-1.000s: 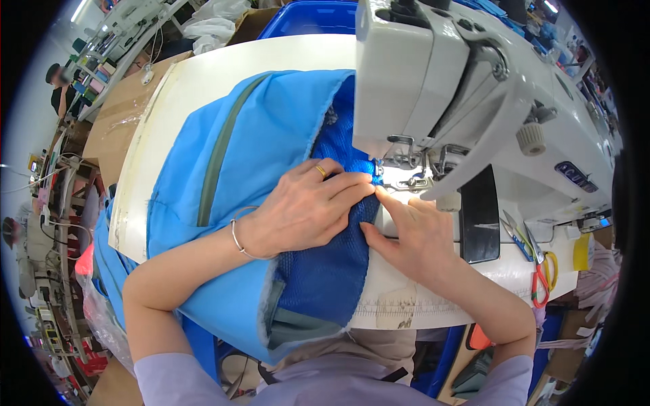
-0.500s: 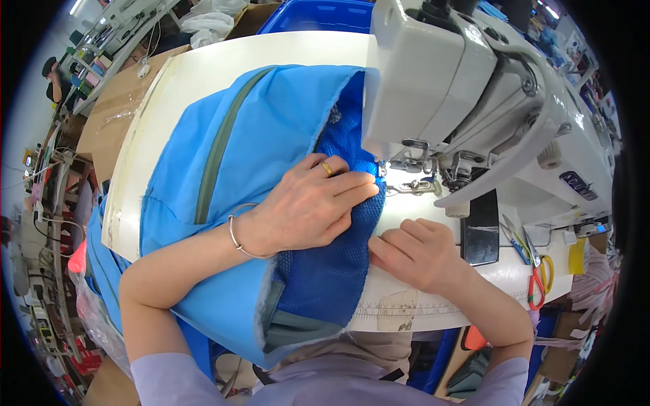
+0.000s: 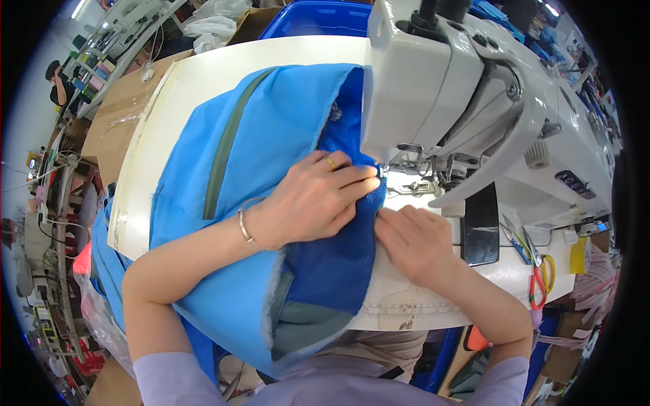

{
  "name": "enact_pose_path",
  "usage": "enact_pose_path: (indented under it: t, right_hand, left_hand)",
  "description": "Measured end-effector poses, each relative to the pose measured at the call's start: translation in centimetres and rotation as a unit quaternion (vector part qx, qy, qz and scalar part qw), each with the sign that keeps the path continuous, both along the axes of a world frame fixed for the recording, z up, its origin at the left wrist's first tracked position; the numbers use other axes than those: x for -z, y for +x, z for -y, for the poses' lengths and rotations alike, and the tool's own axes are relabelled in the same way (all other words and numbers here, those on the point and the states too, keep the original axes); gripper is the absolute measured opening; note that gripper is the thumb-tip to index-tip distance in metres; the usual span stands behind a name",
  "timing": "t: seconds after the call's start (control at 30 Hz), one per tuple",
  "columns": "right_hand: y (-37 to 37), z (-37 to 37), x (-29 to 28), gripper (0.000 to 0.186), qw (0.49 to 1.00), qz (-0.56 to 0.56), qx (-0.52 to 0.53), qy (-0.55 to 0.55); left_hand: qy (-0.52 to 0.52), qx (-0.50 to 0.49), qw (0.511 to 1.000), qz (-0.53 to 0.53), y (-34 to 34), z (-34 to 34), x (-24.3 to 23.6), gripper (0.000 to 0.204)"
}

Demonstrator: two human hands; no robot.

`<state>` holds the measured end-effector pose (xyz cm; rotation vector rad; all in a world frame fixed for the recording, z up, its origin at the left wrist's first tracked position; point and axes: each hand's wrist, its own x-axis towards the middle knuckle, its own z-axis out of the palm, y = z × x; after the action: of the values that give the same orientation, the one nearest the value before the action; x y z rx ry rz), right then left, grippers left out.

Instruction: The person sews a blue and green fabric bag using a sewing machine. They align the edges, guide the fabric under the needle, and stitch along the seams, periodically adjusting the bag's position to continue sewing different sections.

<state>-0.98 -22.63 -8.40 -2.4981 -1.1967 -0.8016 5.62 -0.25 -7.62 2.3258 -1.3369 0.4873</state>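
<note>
A light blue fabric piece (image 3: 257,122) with a green strip (image 3: 230,145) and dark blue mesh (image 3: 335,271) lies on the sewing machine table (image 3: 156,142). My left hand (image 3: 315,199) rests on it, index and middle fingers stretched toward the presser foot (image 3: 382,169), pressing the mesh beside it. My right hand (image 3: 413,240) has bent fingers closed at the mesh's right edge, below and right of the foot. The white sewing machine (image 3: 420,81) stands over the mesh edge, hiding part of it.
Scissors (image 3: 538,284) and a yellow object (image 3: 579,254) lie at the right. A blue crate (image 3: 311,17) and white plastic bags (image 3: 210,27) sit behind the table. Cardboard (image 3: 105,142) is at the left; another person (image 3: 59,88) is farther off at upper left.
My right hand has pulled back from beside the foot toward me, its fingers curling at the mesh edge. My left hand and the fabric have shifted only slightly.
</note>
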Motion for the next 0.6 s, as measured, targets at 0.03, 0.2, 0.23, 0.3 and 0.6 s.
enact_pose_path:
  t: [0.03, 0.2, 0.23, 0.3, 0.6]
  right_hand:
    - [0.3, 0.01, 0.06, 0.025, 1.0, 0.003, 0.012, 0.008]
    - [0.34, 0.46, 0.43, 0.026, 1.0, -0.012, 0.006, 0.028]
    - [0.27, 0.51, 0.47, 0.026, 0.999, -0.014, 0.003, 0.033]
    - [0.25, 0.65, 0.48, 0.027, 0.999, -0.015, -0.005, 0.044]
    - [-0.06, 0.49, 0.16, 0.028, 0.998, -0.035, -0.006, 0.06]
  left_hand:
    - [0.001, -0.004, 1.0, 0.005, 0.34, 0.04, -0.03, 0.031]
    - [-0.02, -0.002, 1.0, -0.014, 0.34, 0.29, 0.26, 0.033]
    - [-0.025, -0.002, 1.0, -0.014, 0.32, 0.31, 0.26, 0.033]
    - [-0.035, -0.004, 0.999, -0.015, 0.35, 0.39, 0.51, 0.034]
    - [-0.022, -0.014, 1.0, -0.003, 0.21, 0.26, 0.43, 0.037]
